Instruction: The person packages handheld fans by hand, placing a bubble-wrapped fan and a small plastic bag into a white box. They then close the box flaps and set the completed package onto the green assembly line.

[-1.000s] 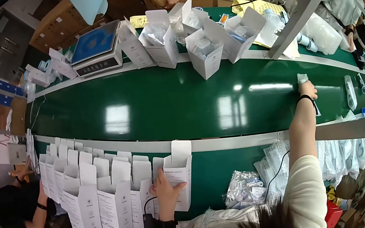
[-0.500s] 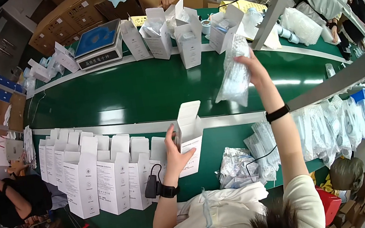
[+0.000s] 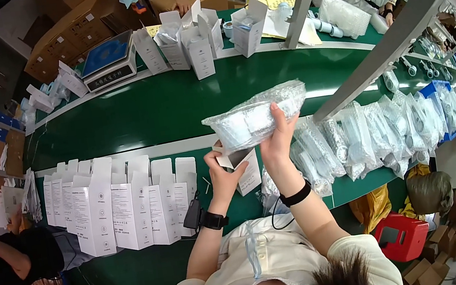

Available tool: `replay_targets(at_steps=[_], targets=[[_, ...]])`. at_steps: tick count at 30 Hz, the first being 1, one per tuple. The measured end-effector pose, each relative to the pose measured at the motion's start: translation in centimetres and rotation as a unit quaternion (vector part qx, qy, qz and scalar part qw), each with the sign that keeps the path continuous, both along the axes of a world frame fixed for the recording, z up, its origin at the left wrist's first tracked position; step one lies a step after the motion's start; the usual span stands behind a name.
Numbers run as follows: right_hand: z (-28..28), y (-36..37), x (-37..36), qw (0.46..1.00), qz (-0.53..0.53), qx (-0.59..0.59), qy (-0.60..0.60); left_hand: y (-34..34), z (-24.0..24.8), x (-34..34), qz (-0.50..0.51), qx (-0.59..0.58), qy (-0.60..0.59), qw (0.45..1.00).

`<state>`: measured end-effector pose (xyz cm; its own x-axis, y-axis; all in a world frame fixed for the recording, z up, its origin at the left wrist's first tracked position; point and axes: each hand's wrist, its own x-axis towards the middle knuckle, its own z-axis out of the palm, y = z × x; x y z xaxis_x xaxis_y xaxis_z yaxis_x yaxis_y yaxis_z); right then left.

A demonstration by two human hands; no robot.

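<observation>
My left hand is closed round an upright white carton, thumb on its front. The carton's top is open and shows a dark inside; its lid flap is mostly hidden. In my right hand is a bubble-wrapped package, held nearly level just above the carton's opening. Something white shows through its clear wrap, but its kind is hidden. Left of my hands stands a row of white cartons, their top flaps raised. To the right, several wrapped packages lie side by side.
Beyond the green conveyor belt stand a scale and more open cartons. A grey metal post slants across the right side. Co-workers are at the left edge and far side. Red stools stand on the floor.
My right hand has brought the wrapped package left and nearer, from over the belt to above the carton. The package has turned from upright to nearly level. The view has shifted to the right.
</observation>
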<state>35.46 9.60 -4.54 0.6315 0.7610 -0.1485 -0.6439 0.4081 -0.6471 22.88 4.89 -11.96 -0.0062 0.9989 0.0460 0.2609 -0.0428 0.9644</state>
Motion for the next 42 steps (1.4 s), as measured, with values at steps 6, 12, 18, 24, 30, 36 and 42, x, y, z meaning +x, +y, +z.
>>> replay_targets(at_steps=[6, 12, 18, 24, 30, 36, 42], targets=[[-0.4, -2.5, 1.5, 0.962, -0.013, 0.060, -0.264, -2.0, -2.6, 1.1, 0.036, 0.082, -0.098, 0.991], [1.3, -3.5, 0.4, 0.999, -0.024, 0.004, -0.041, -3.4, -0.1, 2.3, 0.035, 0.031, 0.031, 0.998], [-3.7, -3.8, 0.1, 0.931, -0.140, -0.077, -0.328, -3.2, -2.1, 3.0, 0.074, 0.099, -0.083, 0.989], [-0.6, -5.8, 0.3, 0.604, -0.006, -0.025, -0.797, -2.3, -0.9, 2.9, 0.064, 0.130, -0.019, 0.989], [-7.5, -8.4, 7.0, 0.640, 0.152, -0.127, -0.743, -1.2, -0.9, -1.7, -0.021, 0.245, 0.014, 0.969], [-11.2, -9.3, 8.6, 0.252, 0.497, -0.334, -0.761, -2.1, 3.2, -3.3, -0.065, 0.147, 0.102, 0.982], [-10.2, -9.4, 10.5, 0.509, 0.372, -0.159, -0.760, -1.5, 3.1, -3.6, -0.029, 0.108, 0.125, 0.986]])
